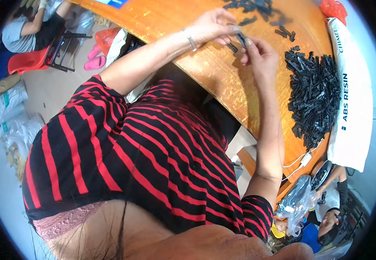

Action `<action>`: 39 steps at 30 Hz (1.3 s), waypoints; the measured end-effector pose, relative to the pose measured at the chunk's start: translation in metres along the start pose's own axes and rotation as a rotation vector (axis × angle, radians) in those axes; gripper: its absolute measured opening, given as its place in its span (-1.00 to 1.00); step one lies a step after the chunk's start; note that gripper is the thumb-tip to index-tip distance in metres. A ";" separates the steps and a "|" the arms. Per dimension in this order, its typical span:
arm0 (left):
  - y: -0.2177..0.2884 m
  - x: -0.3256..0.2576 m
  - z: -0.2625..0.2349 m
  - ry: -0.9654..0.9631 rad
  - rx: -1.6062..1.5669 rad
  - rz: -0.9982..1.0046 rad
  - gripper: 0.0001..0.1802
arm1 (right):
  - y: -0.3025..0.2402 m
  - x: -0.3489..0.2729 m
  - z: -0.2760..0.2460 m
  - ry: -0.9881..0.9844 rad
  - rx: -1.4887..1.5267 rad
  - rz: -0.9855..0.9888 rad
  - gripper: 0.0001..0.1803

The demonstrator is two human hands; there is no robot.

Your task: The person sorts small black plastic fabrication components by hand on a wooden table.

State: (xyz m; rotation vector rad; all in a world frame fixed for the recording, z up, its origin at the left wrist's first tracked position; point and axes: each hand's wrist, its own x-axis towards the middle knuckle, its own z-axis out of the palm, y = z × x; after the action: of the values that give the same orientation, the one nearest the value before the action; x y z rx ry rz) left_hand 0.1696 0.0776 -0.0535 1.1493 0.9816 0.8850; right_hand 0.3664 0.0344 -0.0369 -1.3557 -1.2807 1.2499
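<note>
Above the wooden table [231, 86], a small black plastic piece [240, 39] is held between both my hands. My left hand [211, 28] comes in from the left and pinches its far end, a bracelet on the wrist. With thumb and fingers my right hand [261, 54] grips its near end. Just below my left fingers shows a second short black piece [232, 47]; I cannot tell whether it is held or lying on the table. To the right of my right hand a large heap of black plastic pieces [313, 95] covers the tabletop.
More black pieces [257, 8] lie scattered at the far edge. A white printed sack [350, 95] borders the heap on the right. A white cable [306, 159] runs near the table's lower right. Two other people sit nearby, one by a red chair [29, 61].
</note>
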 end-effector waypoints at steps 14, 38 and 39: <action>-0.034 0.018 -0.010 -0.009 0.347 0.063 -0.84 | 0.034 0.012 -0.003 -0.027 -0.051 0.244 -0.84; -0.106 -0.155 -0.028 -0.233 0.862 0.508 -0.68 | 0.059 -0.018 -0.007 0.040 0.200 0.080 -0.87; -0.117 -0.155 -0.028 -0.234 0.861 0.498 -0.68 | 0.056 -0.017 -0.005 0.037 0.165 0.075 -0.87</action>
State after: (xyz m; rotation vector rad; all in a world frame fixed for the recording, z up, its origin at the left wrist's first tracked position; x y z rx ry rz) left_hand 0.1000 -0.0802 -0.1464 2.2472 0.9089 0.6806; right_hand 0.3793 0.0119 -0.0899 -1.3115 -1.0847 1.3449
